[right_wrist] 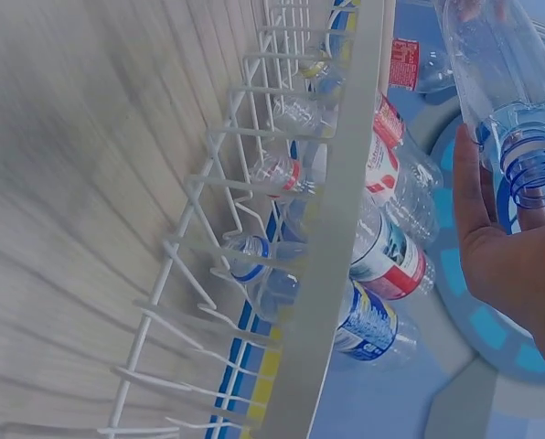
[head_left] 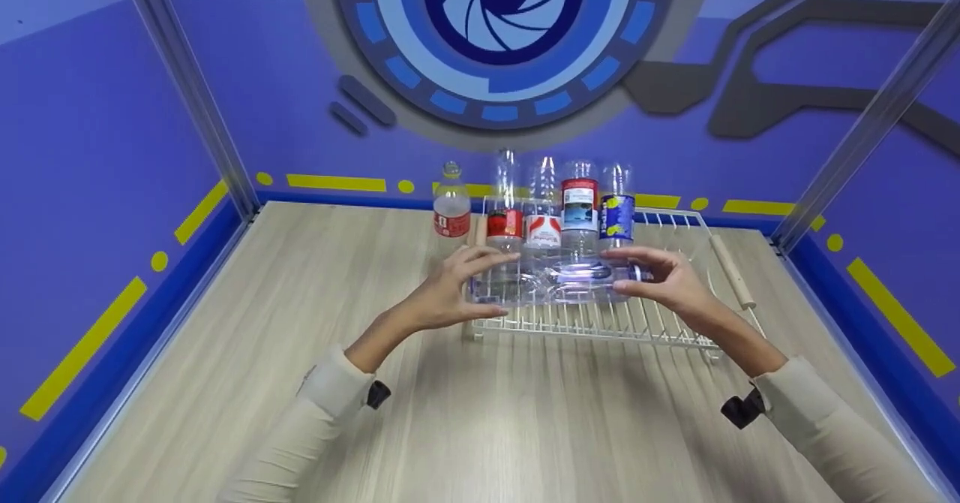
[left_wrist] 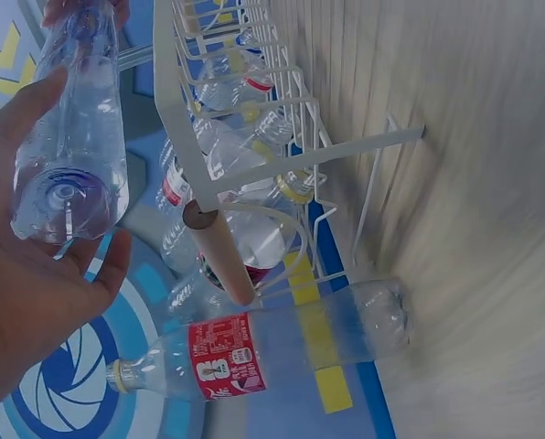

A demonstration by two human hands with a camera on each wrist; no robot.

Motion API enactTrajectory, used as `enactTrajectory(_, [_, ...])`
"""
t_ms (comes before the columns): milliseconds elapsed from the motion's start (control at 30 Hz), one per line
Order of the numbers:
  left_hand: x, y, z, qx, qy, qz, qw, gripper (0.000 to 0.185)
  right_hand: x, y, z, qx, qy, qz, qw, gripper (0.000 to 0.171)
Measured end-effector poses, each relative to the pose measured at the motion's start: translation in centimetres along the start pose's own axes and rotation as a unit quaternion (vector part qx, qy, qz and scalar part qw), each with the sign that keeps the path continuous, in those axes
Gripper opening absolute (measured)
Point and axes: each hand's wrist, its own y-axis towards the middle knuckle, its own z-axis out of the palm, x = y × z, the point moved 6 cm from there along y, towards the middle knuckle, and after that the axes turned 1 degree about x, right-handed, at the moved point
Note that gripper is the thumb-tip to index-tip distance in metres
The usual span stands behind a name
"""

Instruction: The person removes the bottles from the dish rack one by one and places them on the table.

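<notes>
**Both hands on one clear bottle, held level over the rack**

Left hand [head_left: 450,293] grips the base end of a clear unlabelled bottle [head_left: 555,281], fingers curled over the top and thumb under it; on my left wrist view the ribbed bottom of that bottle [left_wrist: 67,197] sits against the palm [left_wrist: 26,302]. Right hand [head_left: 664,278] pinches the neck end, and my right wrist feed shows the threaded blue-tinted mouth [right_wrist: 533,169] with no cap, lying against the fingers [right_wrist: 506,247]. I read the bottle as lying on its side in the air, just above the front half of the white wire rack [head_left: 600,323].

Moving outward, four bottles stand upright in the back of the rack: a red-labelled one [head_left: 505,221], a red-and-white one [head_left: 543,225], a taller one with a red and blue label [head_left: 580,206] and a blue-labelled one [head_left: 617,214]. A fifth bottle with a red label [head_left: 451,214] stands on the wooden table [head_left: 300,300], just left of the rack. The rack's wooden handle [head_left: 733,270] runs along its right side.
</notes>
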Motion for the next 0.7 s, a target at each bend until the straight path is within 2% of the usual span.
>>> enactTrajectory(133, [-0.8, -0.1, 0.0, -0.001, 0.092, 0.034, 0.9952, 0.071, -0.3, 0.0, -0.1, -0.003, -0.020, 0.004, 1.000, 0.052])
enactTrajectory(200, [-1.0, -0.1, 0.0, -0.004, 0.111, 0.040, 0.9930, 0.070, -0.4, 0.1, -0.1, 0.000, -0.030, 0.003, 1.000, 0.051])
enactTrajectory(467, [-0.6, -0.3, 0.0, -0.006, 0.107, 0.036, 0.9936, 0.067, -0.6, 0.4, 0.0, 0.005, -0.044, 0.012, 0.999, 0.052])
enactTrajectory(700, [-0.2, -0.7, -0.6, -0.007, 0.131, 0.014, 0.9912, 0.073, -0.1, 0.6, 0.9, 0.019, -0.051, 0.005, 0.998, 0.054])
